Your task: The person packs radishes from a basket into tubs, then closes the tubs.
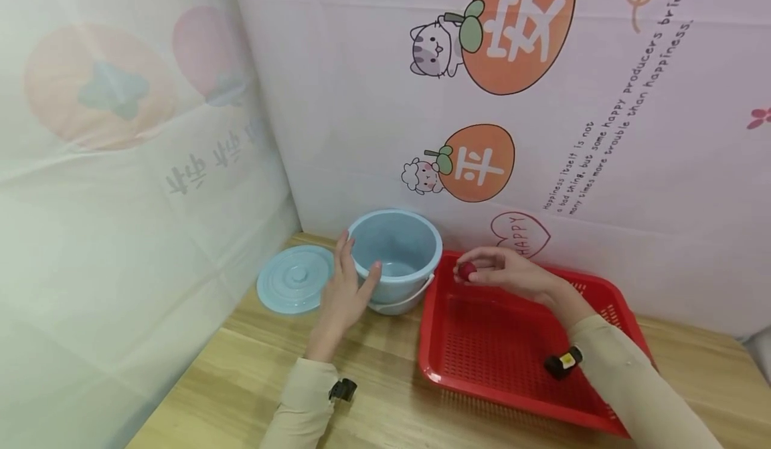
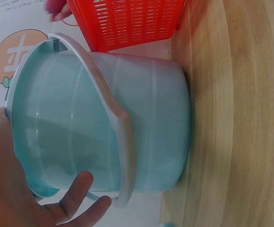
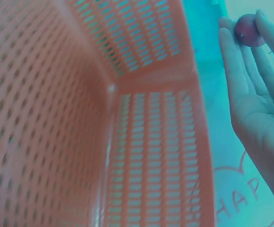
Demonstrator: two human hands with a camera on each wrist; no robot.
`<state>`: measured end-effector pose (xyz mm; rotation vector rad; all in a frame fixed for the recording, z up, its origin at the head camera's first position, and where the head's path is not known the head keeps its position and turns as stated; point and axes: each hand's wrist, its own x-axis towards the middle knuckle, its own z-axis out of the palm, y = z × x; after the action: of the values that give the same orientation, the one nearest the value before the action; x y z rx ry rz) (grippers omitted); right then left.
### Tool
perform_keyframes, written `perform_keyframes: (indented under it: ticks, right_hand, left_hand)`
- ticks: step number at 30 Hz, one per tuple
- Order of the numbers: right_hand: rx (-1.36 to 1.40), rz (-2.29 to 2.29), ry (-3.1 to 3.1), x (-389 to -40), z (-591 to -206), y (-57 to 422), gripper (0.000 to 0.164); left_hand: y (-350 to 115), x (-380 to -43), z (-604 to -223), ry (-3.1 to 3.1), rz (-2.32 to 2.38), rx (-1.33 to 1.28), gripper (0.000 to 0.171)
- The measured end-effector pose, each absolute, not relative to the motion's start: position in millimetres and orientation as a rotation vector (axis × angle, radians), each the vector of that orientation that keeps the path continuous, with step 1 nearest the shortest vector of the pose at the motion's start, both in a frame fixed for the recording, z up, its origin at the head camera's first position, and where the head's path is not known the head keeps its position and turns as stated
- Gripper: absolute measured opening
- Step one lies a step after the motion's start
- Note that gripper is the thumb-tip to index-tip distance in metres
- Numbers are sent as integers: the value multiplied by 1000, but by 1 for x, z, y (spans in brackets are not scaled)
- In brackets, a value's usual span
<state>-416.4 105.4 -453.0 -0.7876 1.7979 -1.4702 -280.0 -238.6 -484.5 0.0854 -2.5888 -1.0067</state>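
A light blue bucket [image 1: 388,290] stands uncovered at the back of the table, its pale handle [image 2: 126,151] hanging down at the side. My left hand [image 1: 346,295] is at the bucket's left rim with fingers extended and thumb apart, holding nothing. Over the back left corner of a red plastic basket [image 1: 500,355], my right hand [image 1: 512,275] pinches a small dark red round thing [image 3: 249,30] between thumb and fingertips. The round thing is to the right of the bucket's mouth. From the head view, the inside of the bucket shows only its bare bottom.
The bucket's blue lid [image 1: 290,285] lies flat on the wooden table [image 1: 241,382], left of the bucket. A printed cloth [image 1: 361,101] hangs close behind the bucket and basket, and another white cloth [image 1: 150,235] hangs along the left.
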Motion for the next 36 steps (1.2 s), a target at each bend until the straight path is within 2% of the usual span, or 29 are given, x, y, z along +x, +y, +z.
perform_keyframes:
  ticks: [16, 22, 25, 32, 36]
  right_hand:
    - [-818, -1766, 1727, -416, -427, 47, 42]
    - [-884, -1647, 1832, -415, -424, 20, 47]
    - [-919, -1599, 1905, -413, -421, 11, 43]
    - [-928, -1397, 2068, -412, -412, 2, 46]
    - [-1018, -1214, 2134, -415, -402, -5, 39]
  left_hand:
    - [-234, -280, -487, -2583, -1011, 76, 89]
    - [-236, -279, -485, -2576, -1005, 104, 89]
    - [-237, -278, -485, -2592, -1006, 111, 90]
    - [-236, -277, -484, -2600, -1012, 116, 91]
    - [-237, -278, -483, -2591, -1011, 114, 91]
